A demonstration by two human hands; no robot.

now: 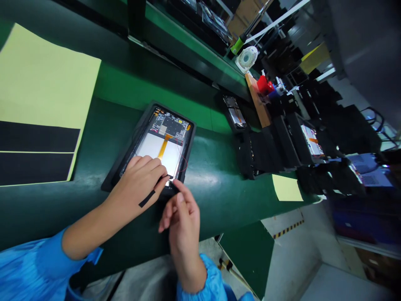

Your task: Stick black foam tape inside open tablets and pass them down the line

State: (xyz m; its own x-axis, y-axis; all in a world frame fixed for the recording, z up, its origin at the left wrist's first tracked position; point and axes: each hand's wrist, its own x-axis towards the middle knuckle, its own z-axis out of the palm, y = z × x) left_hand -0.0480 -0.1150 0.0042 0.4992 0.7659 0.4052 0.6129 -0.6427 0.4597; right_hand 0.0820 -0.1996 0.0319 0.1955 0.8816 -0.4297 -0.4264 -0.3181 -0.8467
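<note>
An opened tablet-like device [171,125] lies in a black frame on the green bench, its circuit board at the far end and an orange ribbon [163,147] running over its white battery area. My left hand [140,179] rests over the near left part of the device, fingers bent and pinched at its near edge; what they hold is too small to make out. A black strip [147,199] sticks to the back of that hand. My right hand [183,215] is just to the right, index finger reaching to the device's near edge, other fingers curled; its grip is unclear.
Yellow sheet [46,83] with black strips at left. Another opened device [234,112] lies farther back, beside black trays [266,148] standing in a row. A small yellow sheet [286,188] lies near the bench's right end. A white fan [247,58] stands on the shelf.
</note>
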